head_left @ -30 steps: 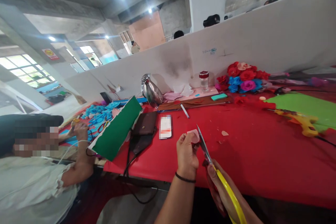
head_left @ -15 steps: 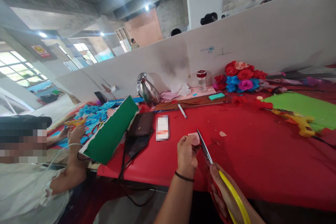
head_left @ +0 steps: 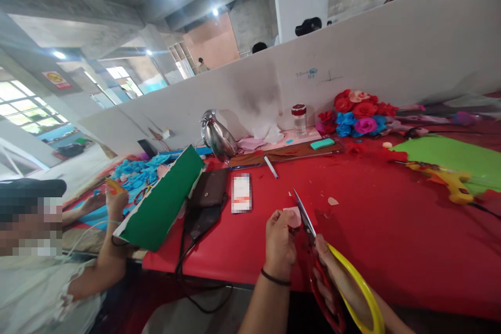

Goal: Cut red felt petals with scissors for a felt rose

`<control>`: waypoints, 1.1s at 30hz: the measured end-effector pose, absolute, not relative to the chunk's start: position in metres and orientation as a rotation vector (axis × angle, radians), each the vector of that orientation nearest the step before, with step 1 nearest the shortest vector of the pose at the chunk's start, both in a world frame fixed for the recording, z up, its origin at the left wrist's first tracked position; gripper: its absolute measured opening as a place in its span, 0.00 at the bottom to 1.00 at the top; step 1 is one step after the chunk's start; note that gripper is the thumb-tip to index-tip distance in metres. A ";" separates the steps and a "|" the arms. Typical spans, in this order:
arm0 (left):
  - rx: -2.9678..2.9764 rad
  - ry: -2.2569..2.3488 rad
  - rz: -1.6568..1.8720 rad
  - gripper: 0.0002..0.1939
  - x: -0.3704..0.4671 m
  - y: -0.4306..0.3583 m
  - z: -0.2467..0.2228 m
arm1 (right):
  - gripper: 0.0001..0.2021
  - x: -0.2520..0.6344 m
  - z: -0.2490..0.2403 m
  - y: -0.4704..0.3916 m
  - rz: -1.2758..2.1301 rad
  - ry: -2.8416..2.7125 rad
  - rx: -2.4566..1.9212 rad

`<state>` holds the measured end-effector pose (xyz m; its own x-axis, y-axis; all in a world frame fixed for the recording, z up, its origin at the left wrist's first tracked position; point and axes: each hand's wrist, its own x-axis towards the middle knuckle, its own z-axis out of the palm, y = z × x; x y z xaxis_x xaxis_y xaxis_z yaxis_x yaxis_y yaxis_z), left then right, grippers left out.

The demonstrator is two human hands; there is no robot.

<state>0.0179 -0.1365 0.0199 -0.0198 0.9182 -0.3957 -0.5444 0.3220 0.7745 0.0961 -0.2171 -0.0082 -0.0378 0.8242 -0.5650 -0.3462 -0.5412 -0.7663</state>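
Over the red-covered table (head_left: 376, 240), my left hand (head_left: 281, 242) pinches a small piece of pink paper (head_left: 293, 216) between thumb and fingers. My right hand (head_left: 332, 271) is wrapped round the handles of large scissors (head_left: 308, 223), one handle yellow and one red. The scissor blades point up and away, just right of the pink paper. A tiny pale scrap lies beyond the blade tips, and a pink scrap (head_left: 332, 201) lies to the right of them.
A white card (head_left: 241, 193), marker (head_left: 271, 167) and dark pouch (head_left: 207, 190) lie left. Behind stand a steel jug (head_left: 219, 135), glass jar (head_left: 299, 120) and paper flowers (head_left: 362, 115). A yellow glue gun (head_left: 450, 182) lies right. Another person (head_left: 35, 271) sits left, beyond a green board (head_left: 164, 203).
A tiny scrap now lies past the blade tips. The pink paper shows a rounder edge and sits slightly lower, and the scissor handles have spread wider apart.
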 end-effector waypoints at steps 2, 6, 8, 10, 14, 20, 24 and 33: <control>0.460 1.040 1.223 0.11 0.019 -0.135 0.017 | 0.32 0.092 0.003 -0.214 1.737 -0.442 -1.458; 0.459 1.038 1.218 0.12 0.022 -0.130 0.011 | 0.31 0.086 0.010 -0.207 1.680 -0.420 -1.462; 0.462 1.042 1.206 0.12 0.022 -0.127 0.008 | 0.31 0.085 0.006 -0.204 1.675 -0.465 -1.411; 0.487 1.066 1.203 0.13 0.018 -0.122 0.005 | 0.31 0.087 0.001 -0.201 1.676 -0.466 -1.357; 0.590 1.133 1.254 0.13 -0.002 -0.112 0.006 | 0.26 0.102 -0.003 -0.195 1.621 -0.440 -1.229; 0.860 1.026 1.079 0.13 -0.033 -0.121 0.035 | 0.26 0.123 0.016 -0.183 1.414 -0.676 -1.150; 1.023 0.994 0.878 0.14 -0.034 -0.135 0.057 | 0.29 0.118 0.035 -0.180 1.355 -0.740 -1.061; 0.719 0.960 1.063 0.14 -0.012 -0.161 0.054 | 0.27 0.103 0.028 -0.182 1.046 -0.782 -1.193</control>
<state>-0.0120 -0.1614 0.0536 0.1757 0.9404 -0.2912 -0.3860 0.3380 0.8583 0.1029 -0.1823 0.0279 0.3479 0.9365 -0.0435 -0.2230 0.0376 -0.9741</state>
